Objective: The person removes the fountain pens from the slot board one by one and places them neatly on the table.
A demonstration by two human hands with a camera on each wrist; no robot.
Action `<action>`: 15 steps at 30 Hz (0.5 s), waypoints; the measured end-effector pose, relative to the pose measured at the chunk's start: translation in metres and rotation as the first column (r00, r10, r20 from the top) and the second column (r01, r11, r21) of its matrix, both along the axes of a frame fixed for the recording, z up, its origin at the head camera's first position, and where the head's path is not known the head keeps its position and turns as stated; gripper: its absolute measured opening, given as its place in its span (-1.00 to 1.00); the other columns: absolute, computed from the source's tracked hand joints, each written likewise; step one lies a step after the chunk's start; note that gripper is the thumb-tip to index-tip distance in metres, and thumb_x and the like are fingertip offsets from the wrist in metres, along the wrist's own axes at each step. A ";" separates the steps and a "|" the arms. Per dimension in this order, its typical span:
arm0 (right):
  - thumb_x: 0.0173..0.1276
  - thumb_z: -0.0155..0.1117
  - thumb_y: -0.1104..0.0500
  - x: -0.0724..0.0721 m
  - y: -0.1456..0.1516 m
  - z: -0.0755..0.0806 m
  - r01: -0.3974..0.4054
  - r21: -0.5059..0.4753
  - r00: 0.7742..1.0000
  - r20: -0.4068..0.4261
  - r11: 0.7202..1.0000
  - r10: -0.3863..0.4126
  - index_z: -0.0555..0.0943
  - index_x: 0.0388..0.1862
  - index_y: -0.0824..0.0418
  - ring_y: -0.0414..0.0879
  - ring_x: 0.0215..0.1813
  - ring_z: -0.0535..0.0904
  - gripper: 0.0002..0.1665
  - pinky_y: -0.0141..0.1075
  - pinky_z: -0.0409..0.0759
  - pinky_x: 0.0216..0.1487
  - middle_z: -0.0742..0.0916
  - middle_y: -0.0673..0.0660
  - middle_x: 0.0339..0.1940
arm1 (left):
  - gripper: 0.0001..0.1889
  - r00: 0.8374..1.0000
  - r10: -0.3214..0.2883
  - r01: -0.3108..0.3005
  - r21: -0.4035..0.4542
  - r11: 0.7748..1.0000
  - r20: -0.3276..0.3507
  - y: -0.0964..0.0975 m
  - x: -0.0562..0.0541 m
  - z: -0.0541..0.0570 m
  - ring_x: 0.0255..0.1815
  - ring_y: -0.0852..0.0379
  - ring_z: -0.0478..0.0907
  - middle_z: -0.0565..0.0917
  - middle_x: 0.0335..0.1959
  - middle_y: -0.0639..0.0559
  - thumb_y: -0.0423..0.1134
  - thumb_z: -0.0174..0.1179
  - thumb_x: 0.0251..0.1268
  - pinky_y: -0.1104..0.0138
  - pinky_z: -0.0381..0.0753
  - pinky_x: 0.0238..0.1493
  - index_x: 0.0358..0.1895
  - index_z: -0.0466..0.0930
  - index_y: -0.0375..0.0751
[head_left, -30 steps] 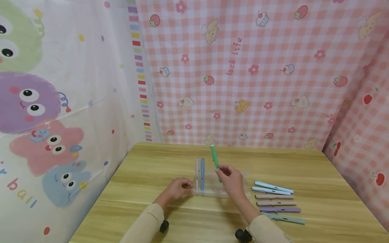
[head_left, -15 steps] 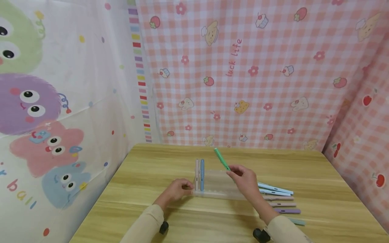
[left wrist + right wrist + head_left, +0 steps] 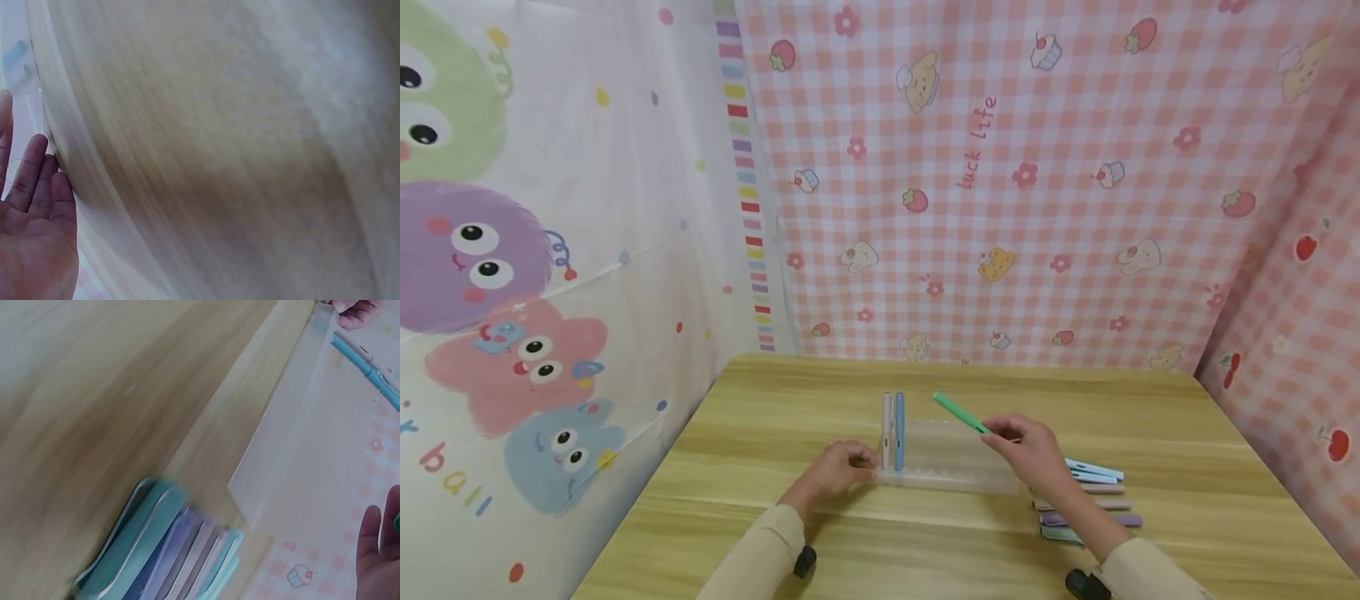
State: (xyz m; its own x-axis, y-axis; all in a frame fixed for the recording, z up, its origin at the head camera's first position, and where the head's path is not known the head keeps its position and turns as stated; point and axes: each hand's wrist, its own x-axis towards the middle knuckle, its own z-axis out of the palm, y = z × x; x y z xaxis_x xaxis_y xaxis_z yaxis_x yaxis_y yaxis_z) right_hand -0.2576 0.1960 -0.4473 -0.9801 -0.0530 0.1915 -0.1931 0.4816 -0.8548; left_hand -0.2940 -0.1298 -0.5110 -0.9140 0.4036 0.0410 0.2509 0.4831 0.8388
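My right hand [image 3: 1026, 446] pinches a green pen [image 3: 958, 412] in the air above the right part of a translucent pen stand [image 3: 955, 481]. The pen leans up and to the left; only a sliver of it shows at the right wrist view's edge. A pinkish-beige pen [image 3: 886, 433] and a blue pen [image 3: 900, 433] stand upright side by side at the stand's left end. My left hand [image 3: 838, 467] holds that end between thumb and finger, its other fingers [image 3: 31, 175] loosely extended in the left wrist view.
Right of the stand, several pens lie in a row, partly under my right forearm: light blue pens [image 3: 1097, 472], pinkish ones, a purple pen [image 3: 1120, 521] and a teal pen [image 3: 140, 540]. A checked cloth [image 3: 1000, 208] hangs behind the wooden table [image 3: 760, 400].
My right hand has moved right, away from the stand, and the green pen has tilted from nearly upright to a lower slant. The left hand and the two standing pens have stayed put.
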 end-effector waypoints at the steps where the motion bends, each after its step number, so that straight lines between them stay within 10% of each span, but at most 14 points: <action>1: 0.35 0.37 0.19 0.002 0.003 0.000 -0.014 0.002 1.000 0.008 1.000 0.014 0.71 -0.08 0.21 -0.10 -0.18 0.60 -0.80 -0.32 0.58 -0.26 0.72 0.05 -0.25 | -0.92 1.000 0.000 0.000 0.000 1.000 0.000 0.000 0.000 0.000 -0.17 0.14 0.55 0.69 -0.20 0.00 -0.45 0.31 0.23 0.22 0.56 -0.05 -0.24 0.68 -0.28; 15: 0.34 0.38 0.18 0.024 0.053 -0.007 -0.207 0.026 0.975 0.090 0.978 0.204 0.66 -0.07 0.30 -0.01 -0.18 0.61 -0.74 -0.22 0.65 -0.25 0.71 0.09 -0.22 | -0.92 1.000 0.007 -0.008 -0.006 1.000 -0.005 0.000 -0.001 -0.002 -0.16 0.12 0.54 0.68 -0.20 0.00 -0.45 0.32 0.22 0.18 0.54 -0.02 -0.24 0.69 -0.27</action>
State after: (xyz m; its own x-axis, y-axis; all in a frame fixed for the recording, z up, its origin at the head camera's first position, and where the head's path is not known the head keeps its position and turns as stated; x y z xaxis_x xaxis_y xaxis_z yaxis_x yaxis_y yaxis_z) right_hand -0.2339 0.2490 -0.4545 -0.9603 -0.2600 0.1014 -0.2173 0.4690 -0.8560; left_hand -0.2950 -0.1301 -0.5130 -0.9168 0.3970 0.0431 0.2515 0.4901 0.8346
